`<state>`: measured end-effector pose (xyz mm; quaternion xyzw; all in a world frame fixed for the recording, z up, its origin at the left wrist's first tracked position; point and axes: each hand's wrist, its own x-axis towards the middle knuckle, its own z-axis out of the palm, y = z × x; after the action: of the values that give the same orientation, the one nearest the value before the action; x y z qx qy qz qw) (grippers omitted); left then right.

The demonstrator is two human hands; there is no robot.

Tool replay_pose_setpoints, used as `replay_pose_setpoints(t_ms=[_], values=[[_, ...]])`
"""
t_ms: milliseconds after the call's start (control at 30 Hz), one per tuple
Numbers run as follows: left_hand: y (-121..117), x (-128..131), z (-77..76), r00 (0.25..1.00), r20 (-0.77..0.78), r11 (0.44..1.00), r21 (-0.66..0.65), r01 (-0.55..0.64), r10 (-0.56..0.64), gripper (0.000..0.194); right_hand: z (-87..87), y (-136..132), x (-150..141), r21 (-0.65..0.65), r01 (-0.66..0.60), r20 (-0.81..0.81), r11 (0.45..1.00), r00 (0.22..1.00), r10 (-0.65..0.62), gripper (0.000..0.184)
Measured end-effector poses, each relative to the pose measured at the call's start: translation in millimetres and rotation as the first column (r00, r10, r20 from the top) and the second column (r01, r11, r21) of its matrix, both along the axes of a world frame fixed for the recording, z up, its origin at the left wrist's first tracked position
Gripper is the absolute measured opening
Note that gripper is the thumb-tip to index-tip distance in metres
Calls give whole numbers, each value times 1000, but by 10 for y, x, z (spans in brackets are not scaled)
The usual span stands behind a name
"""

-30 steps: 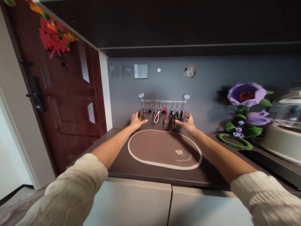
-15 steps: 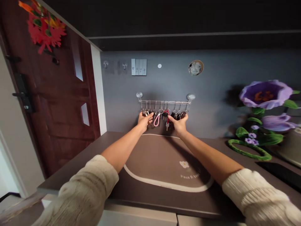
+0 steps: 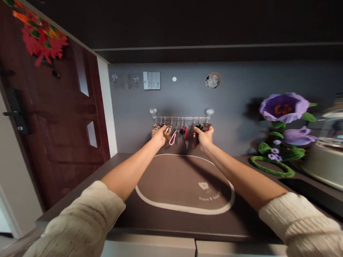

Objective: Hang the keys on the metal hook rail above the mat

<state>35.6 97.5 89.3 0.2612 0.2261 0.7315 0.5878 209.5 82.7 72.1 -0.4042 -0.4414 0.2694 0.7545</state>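
A clear hook rail (image 3: 182,117) is fixed to the grey back wall, with several bunches of keys hanging from it. My left hand (image 3: 159,136) is closed around keys at the rail's left end; a brown tag (image 3: 167,136) pokes out beside its fingers. At the right end, my right hand (image 3: 205,138) grips another bunch of keys, and a dark brown strip (image 3: 195,142) hangs below its fingers. Between the hands hang a pink loop strap (image 3: 173,137) and a red key holder (image 3: 186,134) with a key, neither touched.
Below lies a brown mat (image 3: 171,182) with a pale border on the dark counter (image 3: 160,224). Purple artificial flowers (image 3: 284,109) stand at right, near a beige round appliance (image 3: 324,160). A dark shelf (image 3: 198,53) overhangs the wall; a red-brown door (image 3: 66,142) is at left.
My right hand has shifted along the rail, away from the red key holder, to the keys at the right end. My left hand stays on its keys. The view has shifted slightly.
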Motion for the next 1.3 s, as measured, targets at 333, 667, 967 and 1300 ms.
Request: replay_pose_setpoints(t_ms=[333, 667, 967, 1300], values=[[-196, 120, 433, 993, -33, 993, -18, 116, -117, 10, 377, -146, 43, -4, -74, 92, 997, 993, 74, 55], [-556, -260, -381, 625, -744, 953, -51, 299, -236, 33, -225, -707, 260, -479, -271, 505, 835, 693, 515, 59], [-733, -410, -662, -12, -961, 938, 265, 222, 275, 47, -169, -487, -68, -363, 84, 634, 928, 752, 180, 59], [-832, -408, -923, -462, -800, 865, 135, 483, 383, 75, -268, 243, -772, -265, 383, 380, 885, 885, -269, 71]])
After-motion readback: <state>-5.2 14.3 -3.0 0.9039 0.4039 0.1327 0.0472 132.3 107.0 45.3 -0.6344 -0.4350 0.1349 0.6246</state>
